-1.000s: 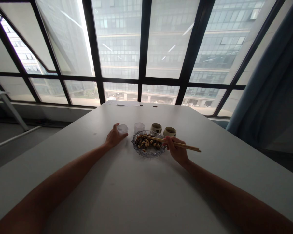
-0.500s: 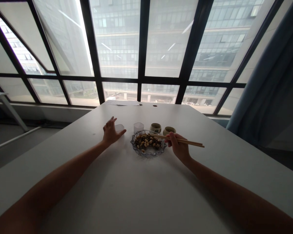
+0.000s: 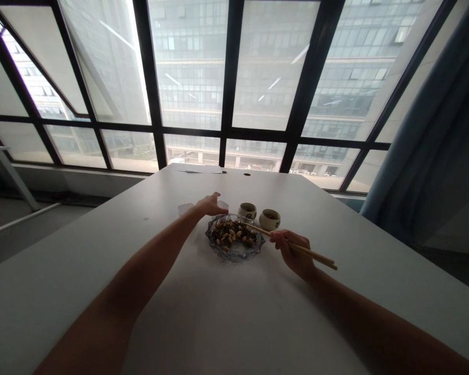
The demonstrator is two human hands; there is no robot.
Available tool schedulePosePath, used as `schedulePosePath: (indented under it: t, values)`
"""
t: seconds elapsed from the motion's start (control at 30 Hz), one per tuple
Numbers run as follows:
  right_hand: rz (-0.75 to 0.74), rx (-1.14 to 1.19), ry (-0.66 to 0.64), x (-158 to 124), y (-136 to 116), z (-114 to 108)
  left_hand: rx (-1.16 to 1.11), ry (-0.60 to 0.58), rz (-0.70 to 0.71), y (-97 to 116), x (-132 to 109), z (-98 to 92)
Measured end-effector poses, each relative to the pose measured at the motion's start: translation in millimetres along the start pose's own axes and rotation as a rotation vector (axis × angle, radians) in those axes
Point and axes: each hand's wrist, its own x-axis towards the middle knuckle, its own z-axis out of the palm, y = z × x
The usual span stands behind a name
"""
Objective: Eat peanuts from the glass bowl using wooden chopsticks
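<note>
While the left hand stood with thumb and fingers spread about a clear plastic cup, whether they pressed on it could not be told. Over on the right, the right hand was closed round a pair of wooden chopsticks, their tips over the far side of the scalloped glass bowl! Inside that bowl lay pale nuts among darker pieces, just in front of the plastic cup. Behind it sat two ceramic cups, dark markings on their sides; another plastic container waited left of the reaching hand, all on the white table.
</note>
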Motion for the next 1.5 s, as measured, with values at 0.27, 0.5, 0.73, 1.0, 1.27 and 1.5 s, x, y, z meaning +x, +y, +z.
schedulePosePath:
  t: [0.27,0.5,0.73,1.0,1.27,1.5]
  values:
    - [0.105,0.092,0.075,-2.1,1.5,7.8,0.084,0.268,0.361,-4.2,-6.3,0.7]
    - [0.138,0.08,0.092,-2.3,1.9,7.6,0.106,0.266,0.328,-0.8,-16.1,-6.2]
    - [0.159,0.134,0.099,0.0,-6.0,10.3,0.075,0.121,0.033,-4.3,-7.3,1.5]
    - [0.21,0.149,0.267,19.5,1.6,-4.0,0.187,0.046,0.2,39.4,24.7,6.1]
    - [0.232,0.096,0.328,30.1,11.9,-17.7,0.095,-0.223,0.141,80.1,45.8,28.5]
    - [0.196,0.083,0.307,29.1,14.8,-13.9,0.155,0.063,0.344,78.6,38.7,35.4]
